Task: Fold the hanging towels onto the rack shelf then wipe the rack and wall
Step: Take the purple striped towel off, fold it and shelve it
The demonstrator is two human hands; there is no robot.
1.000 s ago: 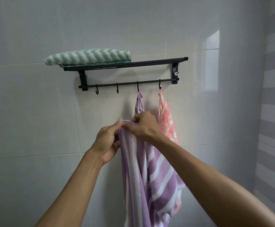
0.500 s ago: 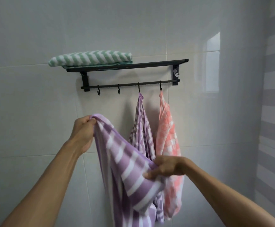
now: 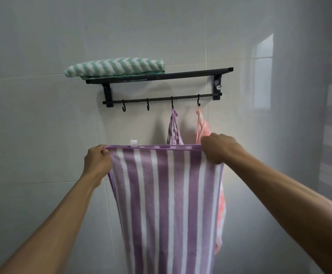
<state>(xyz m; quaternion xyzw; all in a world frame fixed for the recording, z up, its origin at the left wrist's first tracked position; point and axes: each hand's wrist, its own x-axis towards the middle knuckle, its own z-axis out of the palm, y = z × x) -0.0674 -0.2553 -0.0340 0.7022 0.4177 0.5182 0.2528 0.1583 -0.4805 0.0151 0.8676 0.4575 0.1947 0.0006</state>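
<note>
Purple striped towel (image 3: pixel 167 204) spread flat, centre frame, hanging below rack (image 3: pixel 161 76). Left hand (image 3: pixel 98 163) clamped on top-left corner, right hand (image 3: pixel 218 149) clamped on top-right corner. Small white tag (image 3: pixel 133 142) on top edge, no legible text. Green zigzag towel (image 3: pixel 115 66) folded on shelf, upper left. Purple checked towel (image 3: pixel 174 131) and pink towel (image 3: pixel 202 127) on hooks behind.

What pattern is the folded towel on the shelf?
Green-and-white zigzag towel, clearest in the head view.
</note>
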